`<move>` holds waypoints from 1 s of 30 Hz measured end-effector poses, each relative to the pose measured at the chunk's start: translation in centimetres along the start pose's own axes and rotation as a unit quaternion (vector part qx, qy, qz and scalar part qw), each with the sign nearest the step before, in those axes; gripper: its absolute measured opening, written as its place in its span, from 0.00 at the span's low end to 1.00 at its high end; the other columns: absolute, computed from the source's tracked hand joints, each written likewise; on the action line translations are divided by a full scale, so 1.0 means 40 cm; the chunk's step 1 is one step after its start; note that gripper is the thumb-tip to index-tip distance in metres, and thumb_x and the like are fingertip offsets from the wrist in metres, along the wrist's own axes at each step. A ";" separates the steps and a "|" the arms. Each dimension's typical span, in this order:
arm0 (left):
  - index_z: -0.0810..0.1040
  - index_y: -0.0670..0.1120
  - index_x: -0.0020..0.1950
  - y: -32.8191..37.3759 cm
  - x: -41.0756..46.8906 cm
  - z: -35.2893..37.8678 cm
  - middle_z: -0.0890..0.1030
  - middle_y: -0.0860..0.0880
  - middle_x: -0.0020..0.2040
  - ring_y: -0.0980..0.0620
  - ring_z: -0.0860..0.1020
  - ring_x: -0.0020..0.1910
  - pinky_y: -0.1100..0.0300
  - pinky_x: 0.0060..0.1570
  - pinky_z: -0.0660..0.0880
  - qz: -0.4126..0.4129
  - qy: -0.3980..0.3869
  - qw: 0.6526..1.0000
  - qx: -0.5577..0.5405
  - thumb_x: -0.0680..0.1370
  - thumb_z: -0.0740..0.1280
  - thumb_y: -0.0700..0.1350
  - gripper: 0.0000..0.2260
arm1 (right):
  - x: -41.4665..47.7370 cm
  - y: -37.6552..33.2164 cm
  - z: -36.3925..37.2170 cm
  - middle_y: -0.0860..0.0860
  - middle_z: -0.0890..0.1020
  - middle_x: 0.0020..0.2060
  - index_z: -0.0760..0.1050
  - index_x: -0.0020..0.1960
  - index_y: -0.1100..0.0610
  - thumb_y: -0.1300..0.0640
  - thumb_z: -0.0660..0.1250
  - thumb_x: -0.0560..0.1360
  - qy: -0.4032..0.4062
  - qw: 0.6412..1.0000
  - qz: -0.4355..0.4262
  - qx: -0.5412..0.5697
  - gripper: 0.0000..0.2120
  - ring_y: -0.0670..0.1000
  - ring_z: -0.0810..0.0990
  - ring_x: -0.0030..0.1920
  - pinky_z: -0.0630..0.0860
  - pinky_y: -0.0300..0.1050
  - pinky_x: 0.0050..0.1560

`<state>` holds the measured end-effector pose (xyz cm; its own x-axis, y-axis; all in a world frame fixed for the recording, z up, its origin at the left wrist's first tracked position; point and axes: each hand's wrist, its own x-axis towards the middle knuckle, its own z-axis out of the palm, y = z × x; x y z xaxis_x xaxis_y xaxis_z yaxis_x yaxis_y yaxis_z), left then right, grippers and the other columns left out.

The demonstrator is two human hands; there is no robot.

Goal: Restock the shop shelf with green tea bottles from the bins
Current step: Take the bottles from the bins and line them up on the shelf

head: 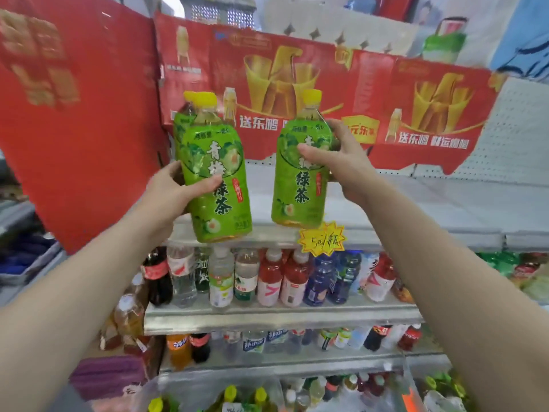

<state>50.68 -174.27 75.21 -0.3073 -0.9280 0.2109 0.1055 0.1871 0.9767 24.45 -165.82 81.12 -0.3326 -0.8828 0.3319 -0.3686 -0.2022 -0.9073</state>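
Observation:
My left hand (pixel 175 191) grips a green tea bottle (pixel 215 173) with a yellow cap, tilted slightly, its base at the front edge of the top shelf (pixel 416 221). Directly behind it stands another green tea bottle (pixel 181 120), mostly hidden. My right hand (pixel 341 165) holds a second green tea bottle (pixel 301 165) upright, its base resting on the same shelf a little to the right. More yellow-capped bottles (pixel 246 396) show at the bottom edge, in what looks like a bin.
A red cardboard panel (pixel 326 93) lines the back of the top shelf, and a red box (pixel 77 114) stands at its left. A yellow price tag (pixel 322 237) hangs on the shelf edge. Lower shelves (pixel 282 316) hold several mixed drink bottles.

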 end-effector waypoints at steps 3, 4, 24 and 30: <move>0.75 0.44 0.66 -0.004 0.068 -0.008 0.83 0.50 0.56 0.51 0.82 0.52 0.52 0.50 0.78 0.001 0.048 0.999 0.001 0.57 0.78 0.51 0.38 | 0.133 0.016 0.012 0.50 0.82 0.52 0.66 0.70 0.49 0.58 0.77 0.70 -0.021 1.000 -0.017 0.007 0.32 0.46 0.85 0.45 0.79 0.40 0.39; 0.75 0.44 0.65 -0.007 0.090 -0.011 0.83 0.50 0.55 0.51 0.82 0.52 0.52 0.50 0.78 0.002 0.063 0.998 0.000 0.57 0.78 0.50 0.37 | 0.175 0.024 0.025 0.49 0.82 0.51 0.66 0.69 0.49 0.58 0.78 0.70 -0.032 0.999 -0.023 0.005 0.32 0.45 0.85 0.44 0.80 0.40 0.40; 0.75 0.50 0.62 -0.093 0.289 -0.084 0.82 0.54 0.53 0.53 0.81 0.54 0.54 0.53 0.77 -0.009 0.165 0.984 0.069 0.58 0.79 0.47 0.34 | 0.585 0.218 0.327 0.44 0.77 0.59 0.64 0.72 0.45 0.55 0.79 0.69 -0.126 0.991 -0.047 -0.028 0.38 0.46 0.80 0.55 0.79 0.51 0.58; 0.74 0.47 0.66 -0.119 0.337 -0.108 0.82 0.51 0.57 0.54 0.81 0.56 0.58 0.52 0.78 0.000 0.131 0.989 0.072 0.56 0.84 0.47 0.41 | 0.607 0.227 0.307 0.47 0.78 0.61 0.61 0.75 0.45 0.54 0.78 0.71 -0.123 0.989 -0.043 -0.067 0.39 0.49 0.81 0.56 0.79 0.55 0.60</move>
<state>50.13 -189.05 73.23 -0.0502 -0.9762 0.2111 -0.0359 0.2130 0.9764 23.68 -194.30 77.77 -0.0796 -0.9444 0.3190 -0.5036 -0.2380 -0.8305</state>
